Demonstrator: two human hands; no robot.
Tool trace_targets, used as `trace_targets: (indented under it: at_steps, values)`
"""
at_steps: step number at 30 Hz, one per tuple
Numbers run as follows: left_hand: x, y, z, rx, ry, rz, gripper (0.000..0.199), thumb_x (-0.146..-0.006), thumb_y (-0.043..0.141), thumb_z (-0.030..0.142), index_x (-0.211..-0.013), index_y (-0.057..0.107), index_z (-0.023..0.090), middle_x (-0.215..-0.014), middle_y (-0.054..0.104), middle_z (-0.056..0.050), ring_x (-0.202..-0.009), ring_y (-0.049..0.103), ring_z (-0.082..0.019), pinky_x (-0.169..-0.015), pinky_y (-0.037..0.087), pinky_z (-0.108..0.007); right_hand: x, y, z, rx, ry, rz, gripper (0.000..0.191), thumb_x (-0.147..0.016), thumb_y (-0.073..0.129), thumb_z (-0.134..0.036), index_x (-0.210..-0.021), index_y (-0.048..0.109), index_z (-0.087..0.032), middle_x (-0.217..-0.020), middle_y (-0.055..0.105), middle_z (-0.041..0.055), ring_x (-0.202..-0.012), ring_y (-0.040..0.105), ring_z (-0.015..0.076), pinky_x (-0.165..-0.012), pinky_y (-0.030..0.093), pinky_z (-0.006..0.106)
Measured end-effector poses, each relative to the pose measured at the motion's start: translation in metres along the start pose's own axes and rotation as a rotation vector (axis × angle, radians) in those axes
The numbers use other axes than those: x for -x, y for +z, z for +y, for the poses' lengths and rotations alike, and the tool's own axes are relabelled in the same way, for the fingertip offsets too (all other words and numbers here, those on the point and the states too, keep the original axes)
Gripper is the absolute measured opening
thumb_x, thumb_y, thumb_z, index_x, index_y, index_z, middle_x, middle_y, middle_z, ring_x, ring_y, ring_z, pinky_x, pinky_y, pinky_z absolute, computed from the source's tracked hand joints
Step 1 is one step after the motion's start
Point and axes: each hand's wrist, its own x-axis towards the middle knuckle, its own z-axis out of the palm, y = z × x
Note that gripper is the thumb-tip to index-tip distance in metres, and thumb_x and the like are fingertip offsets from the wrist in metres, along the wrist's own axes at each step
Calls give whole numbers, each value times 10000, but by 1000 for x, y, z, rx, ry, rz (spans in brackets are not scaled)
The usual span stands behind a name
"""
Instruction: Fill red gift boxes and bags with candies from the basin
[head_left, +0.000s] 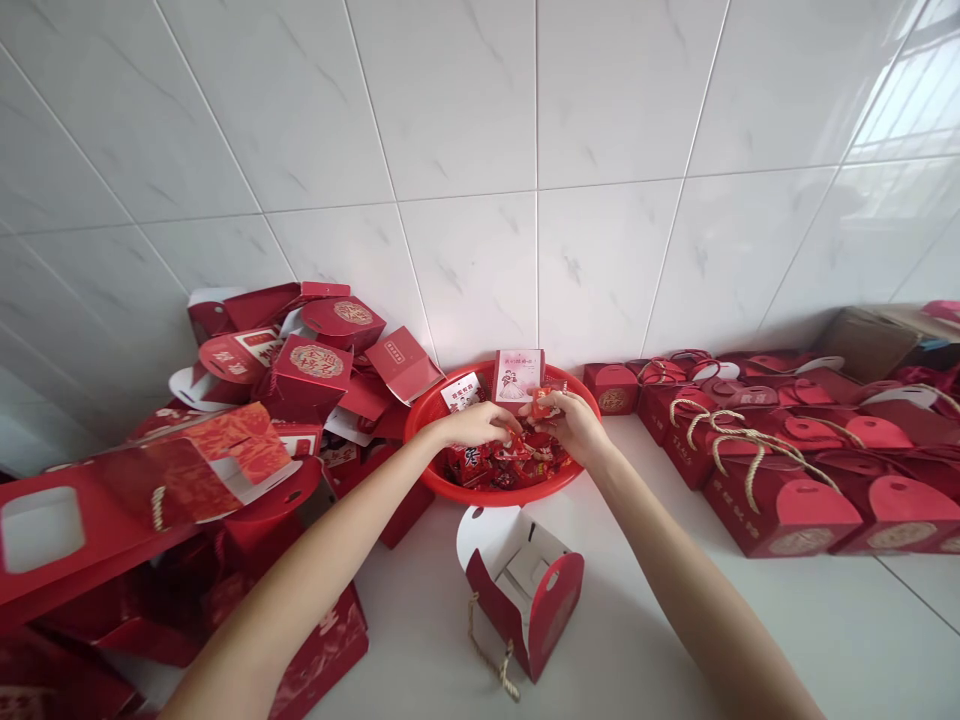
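A red plastic basket [495,495] against the wall holds red-wrapped candies [517,465], a pink card [517,378] and a white printed card [463,392]. Over its left part, my left hand [480,425] has its fingers closed at a red-wrapped piece among the candies. My right hand [571,420], over the right side of the basket, pinches a small red packet [546,402]. In front of the basket stands an open red gift box [555,610], white inside, with a rope handle hanging at its left.
Red boxes and folded cartons [311,370] are heaped at the left, reaching the near left corner. Rows of closed red boxes with rope handles [799,500] stand at the right. A tiled wall [480,270] runs behind.
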Motion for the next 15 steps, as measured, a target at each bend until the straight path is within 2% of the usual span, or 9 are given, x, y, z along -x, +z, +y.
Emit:
trace_targets:
  at_steps: [3, 5, 7, 9, 11, 15]
  values:
    - [3, 3, 2, -200, 0, -185, 305, -674, 716, 188, -969, 788, 218, -944, 786, -32, -900, 699, -230, -793, 505, -275, 0, 1, 0, -3, 2, 19, 97, -649, 622, -196, -722, 682, -176, -725, 738, 62, -733, 691, 205, -598, 537, 266]
    - [3, 8, 3, -309, 24, -243, 396, -611, 752, 195, -1002, 788, 240, -978, 783, -27, -891, 693, -239, -763, 499, -271, 0, 2, -1, -3, 18, 35, 80, -652, 606, -171, -703, 668, -172, -725, 735, 68, -727, 697, 207, -605, 551, 275]
    - [1, 15, 3, -383, 23, -237, 487, -551, 765, 175, -1030, 786, 257, -942, 775, -25, -832, 683, -242, -714, 489, -271, 0, 2, -1, -5, 32, 45, 79, -659, 601, -157, -710, 660, -171, -720, 730, 69, -710, 697, 207, -593, 555, 280]
    - [-4, 24, 3, -436, -2, -214, 511, -513, 765, 159, -1012, 790, 264, -824, 752, -20, -738, 660, -235, -653, 470, -271, 1, 2, -2, -11, 34, 41, 78, -667, 607, -155, -723, 657, -177, -711, 725, 66, -703, 696, 208, -577, 554, 278]
    - [-9, 32, 1, -457, -15, -213, 468, -504, 763, 151, -958, 792, 263, -722, 715, -15, -656, 623, -221, -610, 448, -272, 1, 2, -2, -15, 25, 30, 64, -674, 616, -160, -719, 654, -185, -705, 723, 61, -701, 695, 207, -570, 552, 272]
    - [-17, 42, 0, -386, -21, -250, 314, -552, 728, 111, -837, 774, 233, -673, 691, -16, -559, 567, -193, -605, 436, -294, 1, 1, -1, -6, 24, 32, 42, -692, 618, -172, -693, 659, -179, -716, 729, 65, -679, 688, 189, -570, 549, 255]
